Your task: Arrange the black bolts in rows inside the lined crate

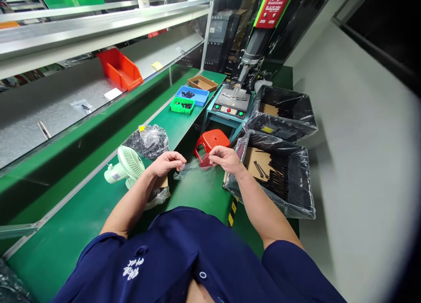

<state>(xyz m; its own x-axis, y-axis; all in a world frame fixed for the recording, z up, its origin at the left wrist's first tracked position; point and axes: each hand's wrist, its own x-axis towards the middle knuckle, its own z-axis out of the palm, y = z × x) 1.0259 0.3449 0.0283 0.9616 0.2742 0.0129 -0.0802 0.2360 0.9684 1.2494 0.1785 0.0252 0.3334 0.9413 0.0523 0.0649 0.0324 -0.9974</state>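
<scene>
A clear plastic bag point(196, 167) stretches between my two hands, above the green floor and in front of the red stool point(215, 140). My left hand point(169, 162) pinches its left end, thumb against fingertips. The right end is pinched by my right hand point(226, 159), close to the lined bin of black parts. Through the film I see the floor and part of the stool. Below my left hand, a cardboard box with plastic point(161, 193) is partly hidden by my forearm. What the bag holds, if anything, cannot be made out.
A pale green fan point(130, 162) and a bundle in clear plastic point(153, 140) stand on the green bench at left. Beyond are a green tray point(182, 105), a blue tray point(197, 95) and a press machine point(235, 97). Black-lined bins point(302, 180) with dark parts stand at right.
</scene>
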